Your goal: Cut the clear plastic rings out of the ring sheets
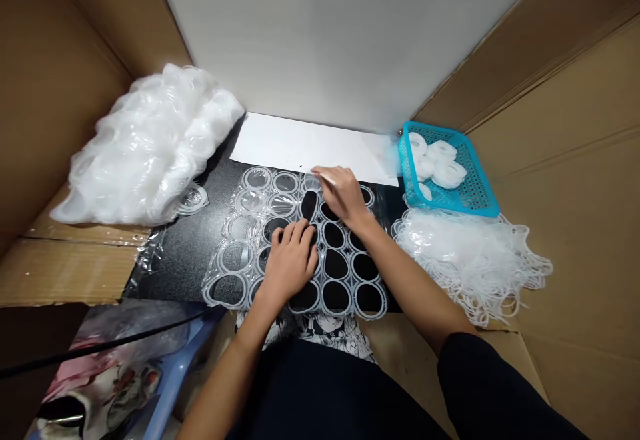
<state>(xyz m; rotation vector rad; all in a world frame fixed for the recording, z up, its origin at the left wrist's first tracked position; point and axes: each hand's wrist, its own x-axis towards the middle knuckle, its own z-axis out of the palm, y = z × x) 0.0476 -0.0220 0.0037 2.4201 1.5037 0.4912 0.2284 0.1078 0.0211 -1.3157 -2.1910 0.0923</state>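
A clear plastic sheet of joined rings lies on the black work surface. My left hand rests flat on the middle of the sheet, palm down, its fingers spread a little. Near the sheet's back edge, my right hand grips a thin, pale pen-like tool between thumb and fingers. The tool's far end and its tip are hard to make out. Just beyond my right hand a white paper strip lies along the wall.
At the left rises a large heap of white plastic rings. A blue basket with several ring bundles stands at the right, behind a pile of thin clear loops. Cardboard walls flank both sides.
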